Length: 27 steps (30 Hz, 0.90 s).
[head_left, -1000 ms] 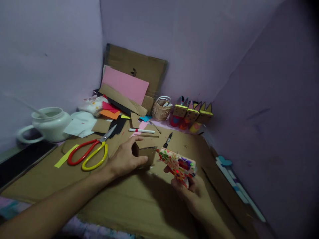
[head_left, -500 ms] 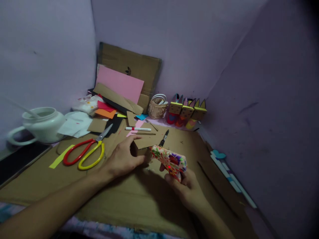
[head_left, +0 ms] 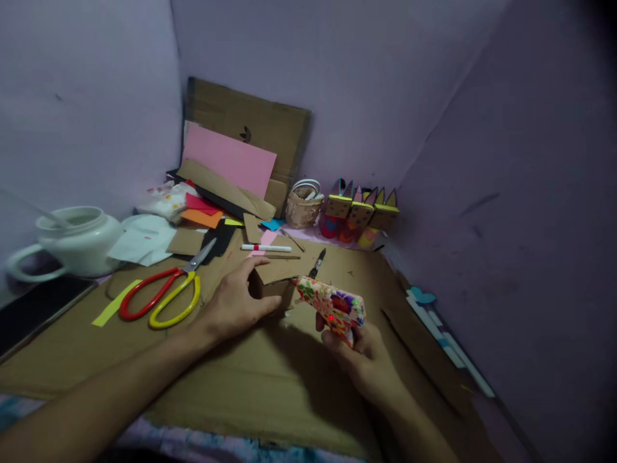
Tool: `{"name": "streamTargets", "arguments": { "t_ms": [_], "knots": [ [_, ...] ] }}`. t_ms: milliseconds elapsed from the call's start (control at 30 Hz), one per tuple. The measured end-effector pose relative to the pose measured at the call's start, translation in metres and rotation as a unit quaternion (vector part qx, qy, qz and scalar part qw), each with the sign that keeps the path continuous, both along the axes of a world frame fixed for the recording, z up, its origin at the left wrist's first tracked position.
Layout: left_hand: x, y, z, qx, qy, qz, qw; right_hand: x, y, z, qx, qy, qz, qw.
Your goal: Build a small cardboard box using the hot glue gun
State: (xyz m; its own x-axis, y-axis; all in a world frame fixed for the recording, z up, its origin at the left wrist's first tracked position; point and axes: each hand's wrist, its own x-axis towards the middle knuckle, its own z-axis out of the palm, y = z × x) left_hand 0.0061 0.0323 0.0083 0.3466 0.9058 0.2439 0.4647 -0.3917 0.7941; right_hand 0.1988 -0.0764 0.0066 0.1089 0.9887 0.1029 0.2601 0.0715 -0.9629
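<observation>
A small folded cardboard piece (head_left: 276,278) stands on the cardboard sheet, gripped at its left side between the thumb and fingers of my left hand (head_left: 243,297). My right hand (head_left: 359,354) is wrapped round the handle of a floral-patterned glue gun (head_left: 330,302), whose small red light glows. The gun's tip points left, at the right edge of the cardboard piece. Just behind the gun lies a black pen (head_left: 317,263). Part of the cardboard piece is hidden by my left hand.
Scissors (head_left: 182,289) with red and yellow handles lie left, near a white pot (head_left: 81,241). A white marker (head_left: 267,248), a small basket (head_left: 303,209) and decorated figures (head_left: 361,209) are behind. White strips (head_left: 441,337) lie along the right wall.
The glue gun has shifted slightly right and its tip now sits at the cardboard piece's upper right edge. My left hand still holds the piece, at a slightly different angle.
</observation>
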Motion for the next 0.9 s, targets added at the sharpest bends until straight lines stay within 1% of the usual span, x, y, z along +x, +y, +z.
{"name": "streamTargets", "arguments": {
  "t_ms": [200, 433, 567, 767, 900],
  "knots": [
    [-0.0001, 0.0014, 0.0022, -0.006, -0.003, 0.002, 1.0, 0.0032, 0.0006, -0.0038, 0.001, 0.002, -0.013, 1.0],
    [0.0002, 0.0012, 0.0006, -0.005, 0.01, 0.008, 1.0, 0.0026, 0.0002, -0.0024, 0.004, 0.0, -0.017, 1.0],
    [-0.0009, -0.0009, 0.0028, -0.006, 0.005, 0.003, 1.0, 0.0037, 0.0004, -0.0024, -0.001, -0.007, -0.025, 1.0],
    [-0.0009, -0.0015, 0.0034, 0.013, 0.001, -0.001, 1.0, 0.0052, 0.001, -0.004, -0.006, -0.013, -0.026, 1.0],
    [-0.0004, -0.0006, 0.0033, 0.008, 0.007, -0.003, 1.0, 0.0052, 0.0013, -0.0054, 0.006, -0.013, -0.034, 0.999]
  ]
}}
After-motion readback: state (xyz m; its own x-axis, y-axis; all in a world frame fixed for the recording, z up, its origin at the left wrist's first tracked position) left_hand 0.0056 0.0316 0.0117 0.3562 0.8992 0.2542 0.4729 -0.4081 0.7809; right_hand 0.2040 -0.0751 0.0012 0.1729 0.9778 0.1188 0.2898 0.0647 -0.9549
